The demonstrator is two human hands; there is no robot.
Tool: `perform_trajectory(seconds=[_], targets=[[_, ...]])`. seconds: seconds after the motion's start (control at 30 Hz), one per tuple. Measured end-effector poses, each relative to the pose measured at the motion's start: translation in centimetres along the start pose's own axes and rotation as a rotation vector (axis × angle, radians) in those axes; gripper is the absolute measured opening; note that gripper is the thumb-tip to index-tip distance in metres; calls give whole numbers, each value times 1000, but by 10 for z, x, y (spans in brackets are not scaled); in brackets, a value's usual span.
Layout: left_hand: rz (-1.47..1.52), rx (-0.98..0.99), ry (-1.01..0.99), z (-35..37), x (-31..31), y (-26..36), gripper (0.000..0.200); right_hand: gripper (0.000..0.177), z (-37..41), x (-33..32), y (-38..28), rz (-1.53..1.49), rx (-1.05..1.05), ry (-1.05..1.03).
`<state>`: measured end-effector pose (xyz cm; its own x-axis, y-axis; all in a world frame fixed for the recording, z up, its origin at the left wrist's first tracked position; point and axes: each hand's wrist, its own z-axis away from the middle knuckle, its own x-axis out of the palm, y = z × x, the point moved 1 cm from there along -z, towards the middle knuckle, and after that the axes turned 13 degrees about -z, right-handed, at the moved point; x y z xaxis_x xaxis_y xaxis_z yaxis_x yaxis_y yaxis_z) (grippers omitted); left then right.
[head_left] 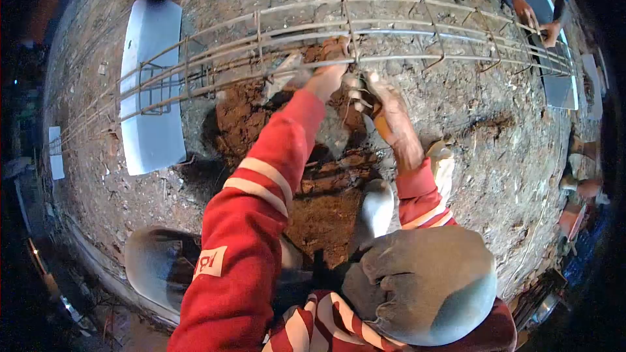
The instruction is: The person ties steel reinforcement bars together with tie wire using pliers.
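Observation:
A long rebar cage (417,32) of steel bars and stirrups lies across rough ground, over a patch of red earth (326,208). My left hand (329,75), in a red striped sleeve, is closed around a lower bar of the cage beside a stirrup (351,32). My right hand (391,114) is just to its right and below the bar. It grips a small tool with an orange handle (379,127) near thin tie wire (355,94) at the same joint.
A white block (153,137) supports the cage at the left. Another person's hands (538,19) hold the cage at the far right, near a grey slab (561,85). My grey-trousered knees (424,280) and white shoes (375,208) fill the foreground. Bricks (583,186) lie at the right.

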<state>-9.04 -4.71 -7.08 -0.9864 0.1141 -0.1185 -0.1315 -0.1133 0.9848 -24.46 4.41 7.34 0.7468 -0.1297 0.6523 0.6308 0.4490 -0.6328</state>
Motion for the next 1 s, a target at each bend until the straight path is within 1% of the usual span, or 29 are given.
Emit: perform_trajectory(seconds=[0.03,0.07,0.13,0.2,0.23,0.27,0.3,0.33,0.4,0.43,0.5,0.53,0.57,0.6,0.67,0.7,0.73,0.77,0.8,0.83,0.87,0.9,0.93,1.0], targets=[[-38,36,41,-8,-4,-1,37,28,3,-12,7,34,-58,8],[-61,60,74,-12,-9,-1,36,28,7,-26,19,31,-53,4],[289,-335,38,2,-7,67,37,29,24,-62,53,1228,-234,-29],[2,-297,-45,4,-14,87,38,36,40,-90,90,1699,-65,-230],[-139,-285,-82,7,-18,88,38,36,47,-99,105,1700,-62,-240],[-280,-275,-120,11,-24,87,39,36,55,-98,116,1559,-274,-398],[-357,-261,-172,13,-33,78,39,36,57,-98,126,1474,-375,-476],[-383,-229,-261,16,-45,55,39,37,60,-92,132,1391,-472,-557],[-354,-162,-433,14,-71,11,39,38,62,-48,147,1085,-562,-631],[-333,-136,-503,13,-84,-12,40,38,62,-32,154,1074,-564,-642],[-351,-126,-554,17,-102,-34,40,40,55,-4,167,1513,-574,-834],[-510,-212,-528,26,-102,-17,39,36,50,-6,196,1610,-460,-825],[-663,-305,-513,35,-102,1,39,36,49,-3,205,1613,-468,-829],[-815,-282,-434,45,-104,25,45,35,49,0,209,1649,-538,-811],[-968,-248,-347,58,-106,57,52,34,49,-5,225,1751,-723,-759],[-790,-145,-403,63,-104,66,52,34,36,-24,253,1754,-729,-761],[-702,-83,-423,66,-102,75,53,34,14,-50,290,1725,-561,-831],[-612,-24,-448,68,-100,84,53,33,18,-47,286,1280,-487,-792],[-755,-136,-452,68,-97,91,59,32,21,-44,281,715,-392,-802],[-711,-118,-401,68,-95,89,62,31,25,-40,276,273,-364,-829],[-668,-98,-352,68,-94,87,64,31,22,-38,279,1069,-590,-836],[-625,-76,-304,68,-93,84,67,32,19,-38,281,1873,-774,-725],[-639,-119,-412,66,-97,87,68,32,22,-37,280,1880,-786,-713],[-627,-410,-491,60,-93,87,72,36,31,-34,284,1838,-652,-738]])
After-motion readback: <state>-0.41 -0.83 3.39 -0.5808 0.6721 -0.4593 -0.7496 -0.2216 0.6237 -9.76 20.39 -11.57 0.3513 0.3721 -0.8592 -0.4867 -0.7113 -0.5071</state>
